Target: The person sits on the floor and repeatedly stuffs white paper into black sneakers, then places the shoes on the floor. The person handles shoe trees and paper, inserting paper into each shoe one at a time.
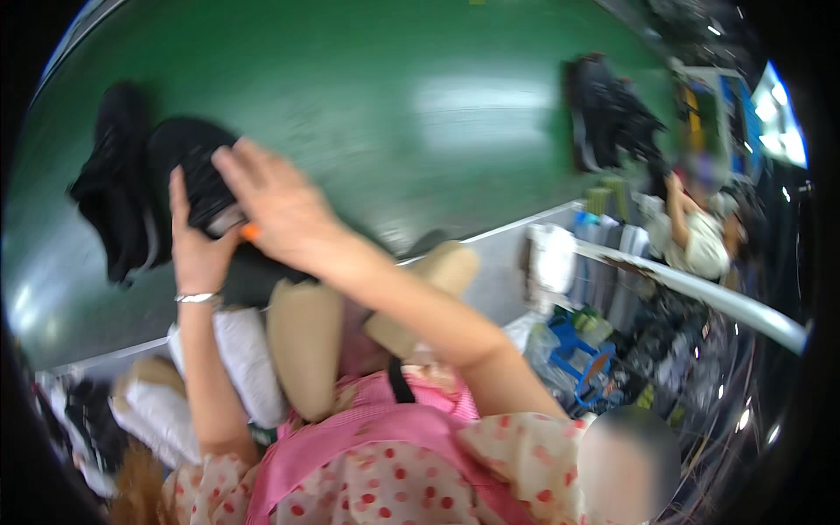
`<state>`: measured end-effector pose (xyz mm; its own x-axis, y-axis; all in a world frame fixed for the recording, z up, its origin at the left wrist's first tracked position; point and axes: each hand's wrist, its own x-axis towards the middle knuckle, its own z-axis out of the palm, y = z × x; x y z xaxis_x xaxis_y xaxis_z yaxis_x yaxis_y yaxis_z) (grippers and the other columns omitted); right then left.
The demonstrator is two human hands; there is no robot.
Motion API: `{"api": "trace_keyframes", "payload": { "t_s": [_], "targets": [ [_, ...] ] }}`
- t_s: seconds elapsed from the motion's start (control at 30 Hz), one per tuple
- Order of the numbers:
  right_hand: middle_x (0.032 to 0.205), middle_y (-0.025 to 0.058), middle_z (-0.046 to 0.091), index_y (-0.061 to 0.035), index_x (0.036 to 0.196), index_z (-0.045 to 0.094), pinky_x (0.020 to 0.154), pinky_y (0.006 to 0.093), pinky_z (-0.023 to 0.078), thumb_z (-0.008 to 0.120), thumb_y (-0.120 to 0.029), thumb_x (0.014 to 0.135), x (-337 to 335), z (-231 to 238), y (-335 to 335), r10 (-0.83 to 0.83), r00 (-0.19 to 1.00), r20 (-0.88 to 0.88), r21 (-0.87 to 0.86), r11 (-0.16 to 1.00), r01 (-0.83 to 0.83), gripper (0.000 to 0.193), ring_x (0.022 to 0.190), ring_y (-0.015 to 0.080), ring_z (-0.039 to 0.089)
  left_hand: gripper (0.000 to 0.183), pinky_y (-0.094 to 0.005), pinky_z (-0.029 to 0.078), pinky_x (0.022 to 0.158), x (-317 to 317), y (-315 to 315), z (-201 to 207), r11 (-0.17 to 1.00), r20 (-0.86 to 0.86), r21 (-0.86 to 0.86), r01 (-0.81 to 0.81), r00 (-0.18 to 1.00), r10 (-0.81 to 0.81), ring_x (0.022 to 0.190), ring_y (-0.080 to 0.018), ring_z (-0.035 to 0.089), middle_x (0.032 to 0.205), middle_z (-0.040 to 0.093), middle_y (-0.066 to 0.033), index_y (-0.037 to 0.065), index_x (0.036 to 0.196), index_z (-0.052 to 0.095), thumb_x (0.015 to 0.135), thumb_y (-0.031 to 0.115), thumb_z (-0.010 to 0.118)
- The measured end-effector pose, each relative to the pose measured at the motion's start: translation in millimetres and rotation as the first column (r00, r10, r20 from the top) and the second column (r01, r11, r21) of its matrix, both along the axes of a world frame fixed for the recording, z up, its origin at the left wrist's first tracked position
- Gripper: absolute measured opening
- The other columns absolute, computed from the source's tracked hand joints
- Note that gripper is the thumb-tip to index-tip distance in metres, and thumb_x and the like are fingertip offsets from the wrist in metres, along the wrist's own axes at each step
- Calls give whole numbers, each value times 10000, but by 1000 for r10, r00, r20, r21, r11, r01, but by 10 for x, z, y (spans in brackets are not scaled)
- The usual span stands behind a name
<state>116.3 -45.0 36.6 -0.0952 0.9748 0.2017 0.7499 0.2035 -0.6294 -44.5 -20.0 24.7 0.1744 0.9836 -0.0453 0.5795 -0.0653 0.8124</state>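
Note:
A black lace-up shoe [191, 150] rests on the green tabletop at the left, its toe pointing away from me. My left hand [198, 247] grips its left side, with one finger reaching up along the upper. From the right, my right hand [284, 208] presses on the shoe with long, slightly blurred fingers, its thumb hidden. A small orange patch [250, 232] shows between my hands by the shoe's opening; I cannot tell what it is. Just left of this shoe lies another black shoe [122, 179], touched by neither hand.
More black shoes [604, 114] stand at the table's far right. Beige and white foot-shaped forms [304, 350] line the near edge below my arms. A pale rail [700, 293] runs at the right, above a blue stool [577, 354] and dark bagged items. Another person [700, 236] sits beyond.

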Motion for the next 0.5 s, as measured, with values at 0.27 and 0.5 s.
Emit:
{"api": "trace_keyframes", "payload": {
  "t_s": [0.27,0.5],
  "targets": [
    [993,217,645,43,1180,501,769,454,507,731,-125,699,268,-299,100,-115,983,-143,-155,984,92,559,904,388,629,867,-339,502,870,300,95,158,997,-79,-27,72,994,-74,1010,-291,644,1135,642,-174,194,1478,273,735,13,682],
    [1028,209,643,23,1256,488,750,441,523,759,-270,698,1401,-123,-299,-442,894,80,-295,846,445,686,893,369,643,1080,-385,511,850,1487,223,-181,940,-95,29,339,937,-335,1004,-364,630,1137,621,-226,161,1504,120,642,109,769]
  ]
}}
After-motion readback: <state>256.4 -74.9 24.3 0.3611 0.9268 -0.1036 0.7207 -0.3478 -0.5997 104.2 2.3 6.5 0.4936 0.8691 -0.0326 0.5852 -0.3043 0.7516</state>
